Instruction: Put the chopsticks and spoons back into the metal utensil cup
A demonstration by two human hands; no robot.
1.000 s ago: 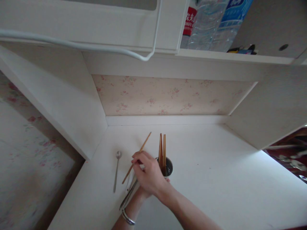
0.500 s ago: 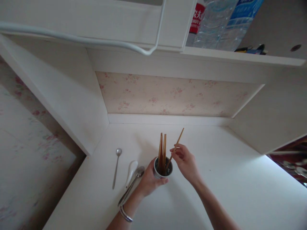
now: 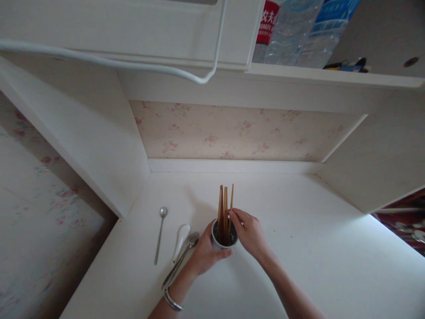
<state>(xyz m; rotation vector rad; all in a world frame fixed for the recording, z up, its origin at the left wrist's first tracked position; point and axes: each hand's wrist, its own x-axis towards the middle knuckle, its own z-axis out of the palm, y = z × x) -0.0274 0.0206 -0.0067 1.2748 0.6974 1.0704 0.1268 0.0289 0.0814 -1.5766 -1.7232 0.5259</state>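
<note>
My left hand [image 3: 206, 250] is wrapped round a round cup [image 3: 220, 246] with a light rim and a dark inside. Several wooden chopsticks [image 3: 220, 208] stand upright in the cup. Fingers of my right hand [image 3: 247, 228] pinch one more chopstick [image 3: 232, 195] at the cup's right side. Its lower end is inside the cup, and its top stands almost straight up. Left of the cup lie a white spoon [image 3: 181, 239] and metal spoons [image 3: 192, 239], their handles running beneath my left wrist. Farther left is a thin long-handled metal spoon [image 3: 160, 239].
The white desk [image 3: 318, 261] is closed in by side panels and a back strip. Overhead, a shelf [image 3: 332, 76] carries plastic bottles [image 3: 295, 31]. A white cable [image 3: 133, 66] hangs along the cabinet front.
My right hand has moved left towards the cup. The chopstick in it has swung from leaning right to nearly upright beside the others. My left hand still holds the cup.
</note>
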